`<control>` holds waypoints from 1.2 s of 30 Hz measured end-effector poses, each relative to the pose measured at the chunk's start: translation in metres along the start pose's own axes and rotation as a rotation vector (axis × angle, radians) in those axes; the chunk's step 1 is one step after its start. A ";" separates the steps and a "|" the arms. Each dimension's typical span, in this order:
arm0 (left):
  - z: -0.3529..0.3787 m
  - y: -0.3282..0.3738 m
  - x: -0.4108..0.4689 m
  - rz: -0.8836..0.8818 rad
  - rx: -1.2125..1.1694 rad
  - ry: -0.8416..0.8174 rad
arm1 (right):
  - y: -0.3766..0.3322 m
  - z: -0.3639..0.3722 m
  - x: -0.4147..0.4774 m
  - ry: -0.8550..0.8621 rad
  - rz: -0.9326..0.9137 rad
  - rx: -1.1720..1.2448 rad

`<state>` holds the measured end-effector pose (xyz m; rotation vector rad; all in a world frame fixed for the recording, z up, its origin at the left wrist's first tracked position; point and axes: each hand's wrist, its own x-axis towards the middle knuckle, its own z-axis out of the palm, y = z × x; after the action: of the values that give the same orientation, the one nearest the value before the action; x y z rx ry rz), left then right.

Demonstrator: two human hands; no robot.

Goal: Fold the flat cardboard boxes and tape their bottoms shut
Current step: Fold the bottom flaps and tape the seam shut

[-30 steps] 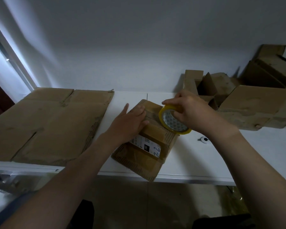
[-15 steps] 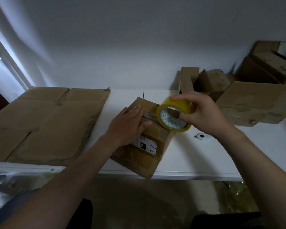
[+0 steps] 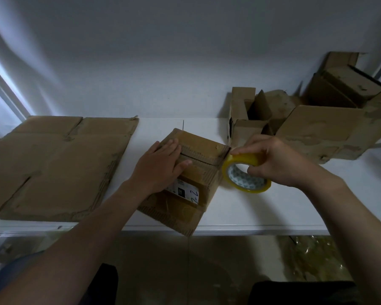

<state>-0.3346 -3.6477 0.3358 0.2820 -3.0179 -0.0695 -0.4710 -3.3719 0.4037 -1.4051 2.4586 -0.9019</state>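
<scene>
A small folded cardboard box (image 3: 201, 150) with a white label lies on the white table (image 3: 240, 208), one corner hanging over the front edge. My left hand (image 3: 161, 164) presses flat on its closed flaps, fingers straight. My right hand (image 3: 275, 159) grips a yellow tape roll (image 3: 244, 172) just off the box's right edge, thumb inside the core. Whether a strip of tape runs from the roll to the box cannot be seen in the dim light.
A large flattened cardboard sheet (image 3: 53, 164) covers the table's left side. Several assembled and open boxes (image 3: 321, 128) are piled at the back right against the wall. The floor lies below the front edge.
My right hand has carried the tape roll from over the box's top to the right, past its right edge and lower. My left hand stays pressed on the flaps.
</scene>
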 end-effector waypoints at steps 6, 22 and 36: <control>-0.003 0.003 0.001 0.011 -0.003 -0.046 | 0.010 0.014 -0.001 -0.009 -0.030 0.064; -0.008 0.062 0.001 0.207 -0.081 -0.145 | 0.016 0.034 -0.011 -0.011 -0.072 0.014; -0.020 0.003 -0.023 0.205 -0.148 -0.195 | -0.031 0.085 -0.012 0.039 -0.136 -0.494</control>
<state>-0.3103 -3.6413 0.3530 -0.0515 -3.1913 -0.3178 -0.4057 -3.4088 0.3515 -1.7293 2.7657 -0.3477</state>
